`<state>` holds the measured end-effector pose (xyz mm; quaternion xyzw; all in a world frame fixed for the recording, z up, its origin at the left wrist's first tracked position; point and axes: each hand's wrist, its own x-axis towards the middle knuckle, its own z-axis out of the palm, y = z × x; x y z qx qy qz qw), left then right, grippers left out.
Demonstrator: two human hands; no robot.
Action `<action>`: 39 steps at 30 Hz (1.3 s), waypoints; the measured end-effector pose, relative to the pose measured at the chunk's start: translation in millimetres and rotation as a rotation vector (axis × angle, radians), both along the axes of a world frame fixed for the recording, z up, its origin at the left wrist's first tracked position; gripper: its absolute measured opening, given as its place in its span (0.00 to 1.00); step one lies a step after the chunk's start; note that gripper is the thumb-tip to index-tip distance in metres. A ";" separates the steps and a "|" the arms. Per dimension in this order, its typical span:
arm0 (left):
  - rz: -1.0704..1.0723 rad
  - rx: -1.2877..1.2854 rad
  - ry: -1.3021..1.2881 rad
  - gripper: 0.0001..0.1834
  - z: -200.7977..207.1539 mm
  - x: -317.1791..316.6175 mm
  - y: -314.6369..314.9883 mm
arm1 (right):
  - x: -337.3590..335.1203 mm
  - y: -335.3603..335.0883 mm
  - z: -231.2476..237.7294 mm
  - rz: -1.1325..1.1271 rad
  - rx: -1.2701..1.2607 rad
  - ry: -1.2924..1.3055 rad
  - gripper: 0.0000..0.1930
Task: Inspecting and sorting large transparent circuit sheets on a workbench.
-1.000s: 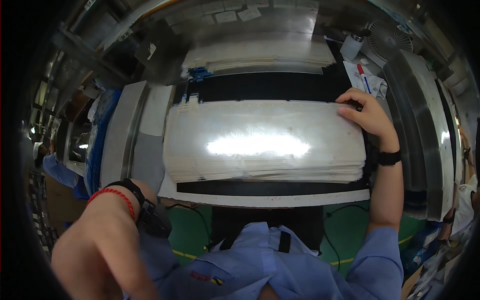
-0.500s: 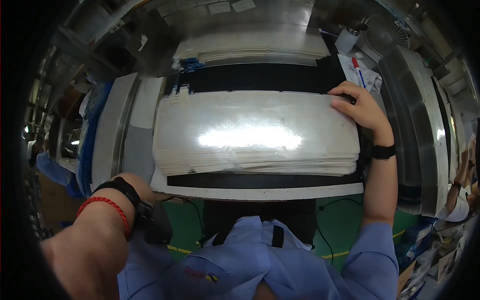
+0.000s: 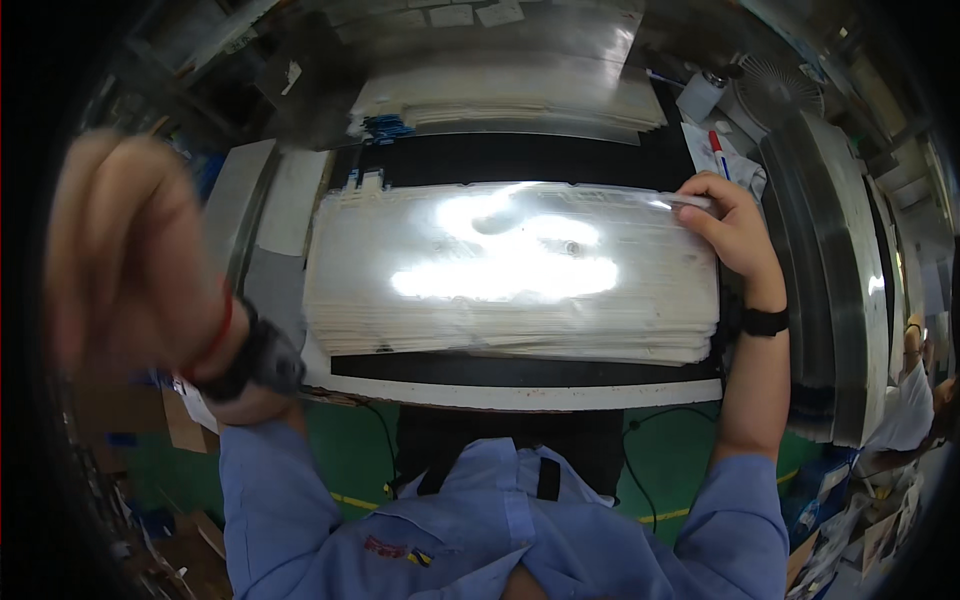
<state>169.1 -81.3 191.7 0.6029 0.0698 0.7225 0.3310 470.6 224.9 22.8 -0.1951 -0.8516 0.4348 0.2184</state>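
Observation:
A stack of thin, glossy, translucent sheets lies in front of me on a black work surface, with small tabs sticking out at its far left corner. Glare hides part of the top sheet. At the stack's far right corner my right hand pinches the edge of the top sheet between thumb and fingers, and that corner is bent up a little. My left hand is raised at the far left, away from the stack. Motion blurs its fingers, and whether they hold anything is unclear.
A second stack of sheets with blue tabs sits farther back. Metal blocks stand at the left and right. At the back right are a red-capped marker, a white bottle and a fan.
My left hand has swung up into view at the left. My right hand has shifted slightly and now bends up the top sheet's corner.

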 end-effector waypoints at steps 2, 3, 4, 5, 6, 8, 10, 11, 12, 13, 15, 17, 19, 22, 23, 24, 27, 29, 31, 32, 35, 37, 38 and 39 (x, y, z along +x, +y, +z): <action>0.095 -0.145 -0.080 0.06 -14.8 -21.0 21.4 | 0.3 1.5 0.5 -0.043 -0.058 0.032 0.09; 0.131 -0.160 -0.094 0.06 -39.6 -45.4 42.1 | 4.9 3.8 -2.8 -0.086 -0.065 0.026 0.09; 0.188 -0.177 -0.092 0.06 -58.9 -70.5 54.6 | 5.9 5.5 -4.3 -0.109 -0.076 0.036 0.08; 0.258 -0.243 -0.080 0.07 -73.6 -94.4 61.2 | 4.7 6.9 -4.7 -0.105 -0.084 0.049 0.08; 0.328 -0.308 -0.070 0.08 -89.7 -118.2 64.6 | 2.6 8.3 -6.7 -0.101 -0.092 0.061 0.08; 0.424 -0.461 -0.226 0.08 -124.7 -155.6 70.7 | 1.3 10.1 -7.8 -0.128 -0.100 0.067 0.08; 0.492 -0.579 -0.230 0.09 -159.8 -187.2 70.1 | 0.6 11.2 -7.5 -0.182 -0.098 0.063 0.08; 0.534 -0.640 -0.235 0.09 -171.8 -197.0 67.6 | -1.2 12.4 -9.2 -0.189 -0.081 0.089 0.08; 0.544 -0.698 -0.229 0.10 -176.7 -199.1 67.3 | -0.7 12.5 -11.9 -0.200 -0.069 0.113 0.08; 0.555 -0.756 -0.224 0.11 -181.2 -201.4 66.5 | -0.5 12.8 -13.8 -0.209 -0.058 0.137 0.08; 0.605 -0.875 -0.161 0.14 -189.4 -197.9 65.6 | 0.9 17.4 -15.9 -0.172 -0.116 0.227 0.08; 0.568 -0.942 -0.126 0.13 -192.2 -181.8 71.6 | -2.5 14.4 -12.9 -0.180 -0.140 0.291 0.07; 0.474 -1.009 -0.057 0.11 -193.0 -175.6 76.2 | 0.0 18.0 -16.0 -0.262 -0.130 0.262 0.07; 0.374 -1.049 0.071 0.13 -183.5 -162.3 75.5 | -0.3 21.2 -17.8 -0.340 -0.133 0.278 0.07; 0.367 -1.090 0.134 0.15 -179.8 -155.6 75.2 | -0.6 21.7 -17.8 -0.359 -0.137 0.293 0.07; 0.351 -1.091 0.128 0.16 -178.8 -150.7 74.7 | -1.6 21.7 -18.3 -0.360 -0.152 0.296 0.07; 0.313 -1.085 0.132 0.17 -177.9 -146.8 73.7 | -2.5 22.2 -19.2 -0.367 -0.191 0.303 0.07; 0.303 -1.068 0.163 0.17 -179.9 -150.9 73.2 | -1.9 23.3 -19.2 -0.375 -0.209 0.309 0.07; 0.356 -1.080 0.204 0.17 -183.6 -148.8 73.2 | -0.1 26.1 -21.2 -0.396 -0.217 0.314 0.08; 0.382 -1.085 0.224 0.16 -185.1 -147.8 72.6 | 0.4 27.0 -22.0 -0.407 -0.221 0.317 0.08; 0.363 -1.098 0.273 0.15 -181.1 -140.2 72.0 | 0.5 27.4 -20.9 -0.407 -0.207 0.325 0.08; 0.391 -1.100 0.279 0.14 -181.7 -140.5 71.8 | 1.6 30.6 -23.7 -0.408 -0.216 0.330 0.08; 0.405 -1.101 0.282 0.14 -182.3 -141.0 71.7 | 2.4 31.5 -24.8 -0.409 -0.220 0.333 0.08; 0.414 -1.099 0.282 0.13 -182.5 -141.5 72.4 | 2.6 30.7 -23.6 -0.409 -0.213 0.333 0.09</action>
